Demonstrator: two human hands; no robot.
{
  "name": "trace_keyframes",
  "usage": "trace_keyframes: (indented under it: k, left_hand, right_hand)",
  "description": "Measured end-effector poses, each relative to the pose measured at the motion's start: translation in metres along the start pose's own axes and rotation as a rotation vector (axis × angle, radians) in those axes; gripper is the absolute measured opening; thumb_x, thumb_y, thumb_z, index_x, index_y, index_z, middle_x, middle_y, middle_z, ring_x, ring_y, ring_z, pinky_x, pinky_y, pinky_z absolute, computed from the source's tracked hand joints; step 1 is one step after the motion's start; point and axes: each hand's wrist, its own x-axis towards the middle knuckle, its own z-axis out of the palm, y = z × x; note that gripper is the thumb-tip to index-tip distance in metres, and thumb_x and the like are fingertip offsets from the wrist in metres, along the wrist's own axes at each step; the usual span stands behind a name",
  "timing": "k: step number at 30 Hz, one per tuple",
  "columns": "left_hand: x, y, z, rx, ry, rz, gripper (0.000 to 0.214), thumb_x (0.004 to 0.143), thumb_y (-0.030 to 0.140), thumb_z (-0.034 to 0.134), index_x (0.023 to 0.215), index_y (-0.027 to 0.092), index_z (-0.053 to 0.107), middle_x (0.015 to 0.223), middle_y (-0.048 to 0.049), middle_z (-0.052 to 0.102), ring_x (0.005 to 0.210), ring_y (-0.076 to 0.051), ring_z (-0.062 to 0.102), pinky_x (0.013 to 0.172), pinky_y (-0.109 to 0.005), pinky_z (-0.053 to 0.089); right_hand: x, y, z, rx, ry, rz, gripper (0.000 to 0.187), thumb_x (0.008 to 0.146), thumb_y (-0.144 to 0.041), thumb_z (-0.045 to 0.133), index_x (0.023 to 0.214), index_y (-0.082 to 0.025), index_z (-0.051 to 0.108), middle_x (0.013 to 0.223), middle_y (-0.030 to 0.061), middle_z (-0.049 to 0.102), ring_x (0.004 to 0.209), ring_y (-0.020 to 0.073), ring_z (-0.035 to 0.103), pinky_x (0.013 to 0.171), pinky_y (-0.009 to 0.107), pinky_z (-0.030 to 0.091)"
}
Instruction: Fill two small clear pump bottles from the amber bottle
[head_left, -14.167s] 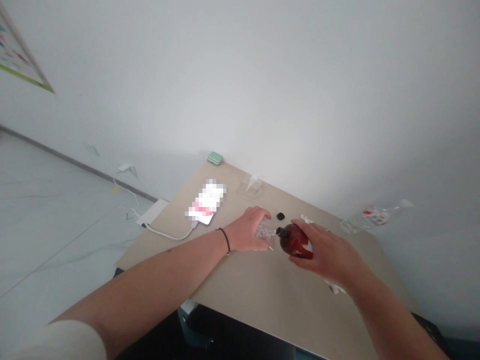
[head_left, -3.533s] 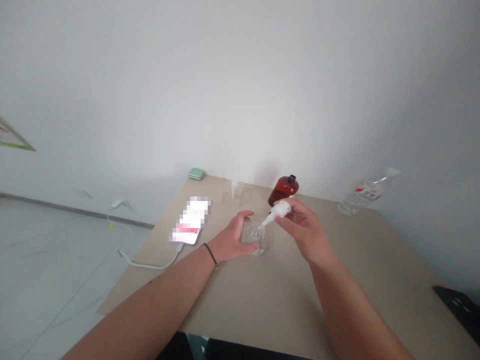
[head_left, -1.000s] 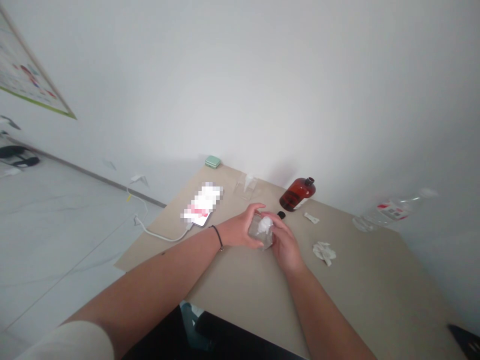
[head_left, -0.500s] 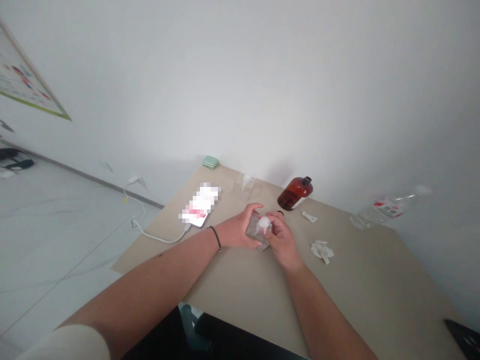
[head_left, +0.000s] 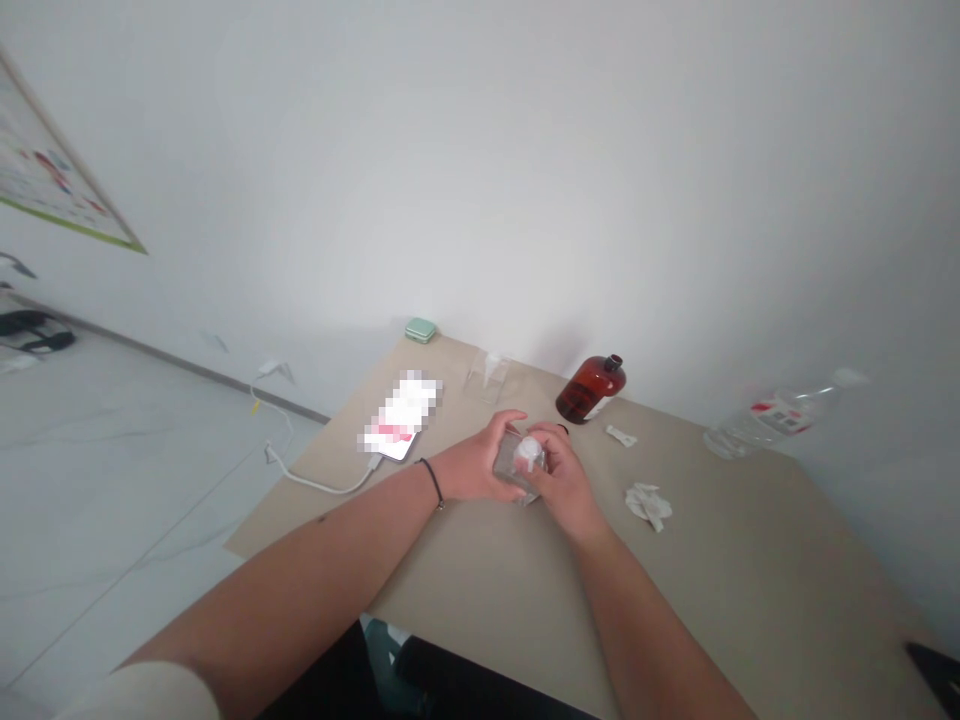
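Observation:
Above the middle of the table, my left hand (head_left: pixel 491 462) is wrapped round a clear, square-sided bottle (head_left: pixel 510 455). My right hand (head_left: pixel 561 475) has its fingers closed at the bottle's white top (head_left: pixel 529 449), thumb against its near side. The bottle leans slightly, and the fingers hide part of it. Just beyond my right hand stands an amber-brown bottle (head_left: pixel 589 390) with its neck uncapped and dark liquid inside. Behind my left hand is a clear box-like container (head_left: pixel 487 378) with a white piece in it.
A phone (head_left: pixel 401 415) with a white cable (head_left: pixel 330 489) lies left. A green case (head_left: pixel 421 330) sits at the back corner. On the right are a small white packet (head_left: pixel 621 436), crumpled tissue (head_left: pixel 648 506) and a clear plastic water bottle (head_left: pixel 780 415). The wall borders the back edge.
The view has shifted very slightly. Both hands keep their grip on the clear bottle, and the right fingers have moved only slightly at its white top.

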Motion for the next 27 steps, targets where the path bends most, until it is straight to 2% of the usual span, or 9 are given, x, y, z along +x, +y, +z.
trace_keyframes:
  k: [4,7,11,15,20,27]
  left_hand:
    - [0.000,0.000,-0.005,-0.030,-0.054,0.006,0.107,0.068,0.033,0.084,0.149,0.025,0.015,0.136,-0.0156,0.051,0.119,-0.030,0.059,0.105,-0.050,0.044]
    - [-0.001,-0.001,-0.006,-0.029,-0.066,0.004,0.108,0.068,0.033,0.085,0.149,0.025,0.014,0.140,-0.0165,0.048,0.127,-0.032,0.054,0.108,-0.051,0.042]
    - [-0.001,-0.002,-0.004,-0.017,-0.052,0.008,0.108,0.068,0.031,0.086,0.149,0.026,0.015,0.136,-0.0142,0.050,0.123,-0.030,0.055,0.108,-0.051,0.041]
    - [-0.003,0.000,0.002,-0.014,0.010,-0.021,0.111,0.067,0.028,0.086,0.150,0.025,0.012,0.129,-0.0122,0.051,0.118,-0.028,0.056,0.107,-0.050,0.042]
    - [-0.005,0.007,0.013,0.004,0.101,-0.106,0.110,0.069,0.023,0.083,0.150,0.025,0.008,0.125,-0.0110,0.052,0.108,-0.026,0.060,0.100,-0.046,0.046]
    - [-0.005,0.015,0.022,0.044,0.175,-0.153,0.105,0.068,0.019,0.080,0.146,0.024,0.009,0.127,-0.0113,0.048,0.106,-0.024,0.061,0.098,-0.044,0.047]
  right_hand:
    - [-0.001,-0.004,-0.005,0.101,-0.173,0.007,0.039,0.083,-0.055,0.069,0.113,-0.031,0.075,0.126,0.0076,0.058,0.124,0.0294,0.052,0.109,0.046,0.039]
    - [-0.001,-0.004,-0.007,0.128,-0.190,-0.034,0.043,0.085,-0.059,0.065,0.119,-0.033,0.073,0.129,0.0079,0.059,0.126,0.0300,0.052,0.110,0.046,0.038]
    - [0.001,-0.006,-0.007,0.040,-0.119,-0.107,0.042,0.082,-0.063,0.066,0.105,-0.031,0.079,0.114,0.0090,0.067,0.113,0.0309,0.058,0.105,0.049,0.040]
    - [0.002,-0.013,-0.003,-0.024,-0.064,-0.182,0.032,0.084,-0.057,0.067,0.096,-0.030,0.080,0.096,0.0062,0.073,0.098,0.0293,0.061,0.100,0.050,0.041]
    - [-0.003,-0.020,0.005,-0.077,0.081,-0.137,0.014,0.084,-0.042,0.070,0.089,-0.032,0.078,0.097,0.0050,0.075,0.095,0.0296,0.061,0.098,0.050,0.041]
    - [-0.005,-0.017,0.009,-0.171,0.154,-0.113,0.006,0.081,-0.032,0.071,0.084,-0.031,0.076,0.097,0.0047,0.076,0.095,0.0305,0.064,0.114,0.059,0.022]
